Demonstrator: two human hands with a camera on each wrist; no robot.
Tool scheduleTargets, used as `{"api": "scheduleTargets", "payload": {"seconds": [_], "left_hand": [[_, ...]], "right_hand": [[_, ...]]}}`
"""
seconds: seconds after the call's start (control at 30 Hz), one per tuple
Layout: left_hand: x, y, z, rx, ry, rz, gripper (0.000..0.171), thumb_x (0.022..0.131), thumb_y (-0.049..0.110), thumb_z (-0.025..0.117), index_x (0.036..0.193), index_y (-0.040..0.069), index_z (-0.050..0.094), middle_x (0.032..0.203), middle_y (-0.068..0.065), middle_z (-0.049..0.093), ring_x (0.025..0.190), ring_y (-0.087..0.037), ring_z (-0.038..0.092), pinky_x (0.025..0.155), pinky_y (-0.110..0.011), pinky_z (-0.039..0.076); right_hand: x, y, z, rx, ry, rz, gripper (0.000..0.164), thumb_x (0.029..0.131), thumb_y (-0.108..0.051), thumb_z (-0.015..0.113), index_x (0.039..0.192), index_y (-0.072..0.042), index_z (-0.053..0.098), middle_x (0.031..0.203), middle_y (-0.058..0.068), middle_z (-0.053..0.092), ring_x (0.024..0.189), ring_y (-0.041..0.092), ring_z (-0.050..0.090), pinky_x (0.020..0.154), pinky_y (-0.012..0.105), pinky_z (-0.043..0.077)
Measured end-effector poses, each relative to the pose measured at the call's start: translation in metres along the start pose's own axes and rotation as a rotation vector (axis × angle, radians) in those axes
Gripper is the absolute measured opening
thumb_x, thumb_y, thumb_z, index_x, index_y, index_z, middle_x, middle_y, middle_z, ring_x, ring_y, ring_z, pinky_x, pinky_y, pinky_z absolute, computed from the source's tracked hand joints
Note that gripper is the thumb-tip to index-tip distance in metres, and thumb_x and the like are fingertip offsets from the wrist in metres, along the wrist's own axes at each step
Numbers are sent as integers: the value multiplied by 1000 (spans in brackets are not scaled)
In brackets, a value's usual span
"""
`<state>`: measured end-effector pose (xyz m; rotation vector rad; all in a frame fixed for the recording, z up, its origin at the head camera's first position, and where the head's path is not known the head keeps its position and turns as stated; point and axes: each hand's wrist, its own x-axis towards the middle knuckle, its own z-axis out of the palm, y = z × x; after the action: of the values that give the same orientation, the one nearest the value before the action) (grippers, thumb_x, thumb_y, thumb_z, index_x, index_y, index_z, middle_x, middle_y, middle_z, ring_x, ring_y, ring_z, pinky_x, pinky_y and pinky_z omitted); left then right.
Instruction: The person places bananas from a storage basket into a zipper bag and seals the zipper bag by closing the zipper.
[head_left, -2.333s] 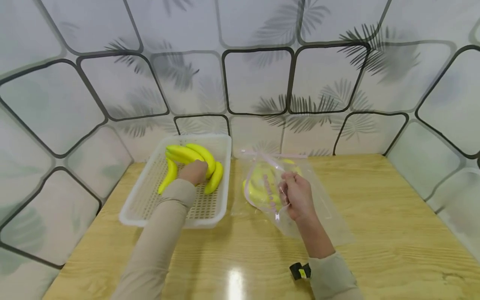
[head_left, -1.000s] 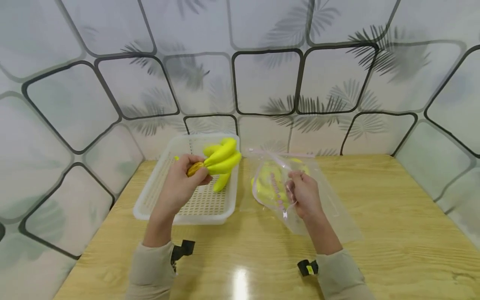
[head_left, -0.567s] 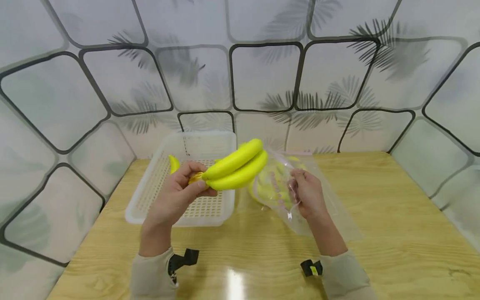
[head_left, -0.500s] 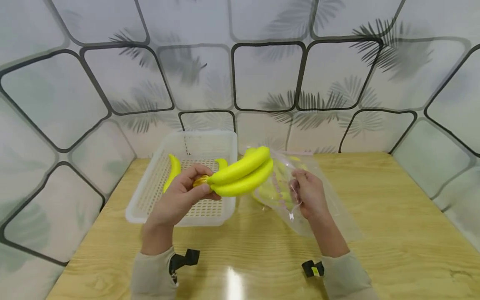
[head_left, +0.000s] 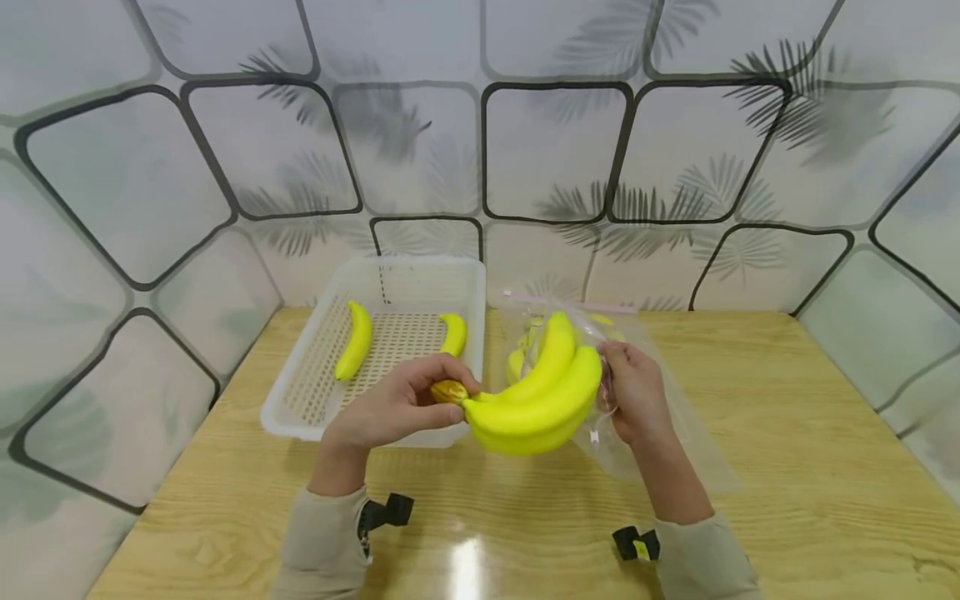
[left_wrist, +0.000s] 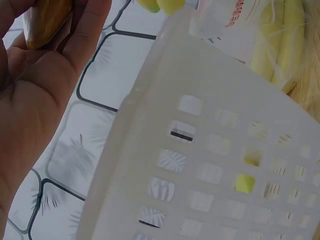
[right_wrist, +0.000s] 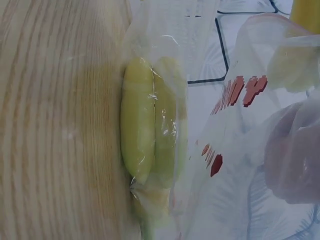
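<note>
My left hand (head_left: pixel 401 404) pinches the brown stem end of a yellow banana bunch (head_left: pixel 536 408), held over the table in front of the bag in the head view. The brown stem (left_wrist: pixel 47 20) also shows between the fingers in the left wrist view. My right hand (head_left: pixel 637 392) grips the edge of a clear zip bag (head_left: pixel 675 442) with pink lettering, its mouth held up. Inside the bag lie bananas (right_wrist: pixel 137 120), seen through the plastic in the right wrist view. The held bunch overlaps the bag's mouth and partly hides it.
A white perforated basket (head_left: pixel 288 408) stands at the left, holding two single bananas, a left one (head_left: pixel 355 342) and a right one (head_left: pixel 453 335). The wooden table (head_left: pixel 810 467) runs up to a patterned backdrop (head_left: pixel 555 150). Black camera mounts sit on both wrists.
My left hand has taken the banana bunch out of the basket and carried it right, up to the bag. Two single bananas stay in the basket. My right hand keeps its grip on the bag.
</note>
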<state>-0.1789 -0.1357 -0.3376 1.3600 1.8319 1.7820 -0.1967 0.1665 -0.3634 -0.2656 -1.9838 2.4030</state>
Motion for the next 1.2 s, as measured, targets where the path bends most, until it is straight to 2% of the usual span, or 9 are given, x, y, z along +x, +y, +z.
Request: {"api": "scheduleTargets", "payload": {"seconds": [0.13, 0.27, 0.37, 0.6, 1.03, 1.2], "left_hand": [[1, 1, 2, 26, 4, -30, 23, 97, 2, 61, 119, -5, 57, 114, -9, 63, 90, -12, 60, 76, -25, 54], [2, -1, 3, 66, 75, -104, 23, 96, 1, 61, 119, -3, 57, 109, -13, 62, 89, -14, 61, 76, -29, 55], [3, -3, 5, 89, 111, -134, 23, 95, -1, 62, 118, -3, 58, 109, -13, 62, 89, -17, 62, 76, -29, 55], [8, -2, 9, 146, 140, -143, 22, 95, -2, 62, 117, -2, 60, 110, -16, 63, 87, -15, 61, 75, -23, 54], [13, -1, 17, 187, 161, -149, 25, 96, -1, 61, 121, 1, 60, 110, -13, 64, 84, -27, 62, 72, -24, 53], [15, -1, 19, 198, 165, -149, 25, 96, -1, 62, 120, 1, 60, 109, -14, 64, 84, -21, 63, 72, -26, 55]], "right_hand": [[0, 0, -1, 3, 6, -14, 21, 107, -21, 41, 104, -2, 51, 59, -6, 48, 42, 4, 37, 39, 16, 33], [-1, -2, 0, 19, -5, -13, 19, 107, -20, 43, 101, -4, 52, 59, -5, 50, 42, 4, 38, 38, 15, 33], [-3, -4, 2, 28, -13, -14, 18, 107, -19, 44, 100, -4, 52, 59, -5, 50, 42, 4, 38, 38, 16, 33], [-7, -7, 3, -12, -11, -40, 20, 107, -21, 43, 103, -4, 52, 61, -5, 50, 44, 5, 39, 39, 16, 34], [-12, -13, 2, 41, 6, -69, 19, 107, -19, 44, 98, -6, 55, 60, -5, 52, 42, 5, 40, 39, 15, 34], [-12, -14, 0, 54, 19, -52, 19, 107, -20, 44, 99, -6, 54, 60, -5, 52, 43, 5, 41, 40, 15, 35]]}}
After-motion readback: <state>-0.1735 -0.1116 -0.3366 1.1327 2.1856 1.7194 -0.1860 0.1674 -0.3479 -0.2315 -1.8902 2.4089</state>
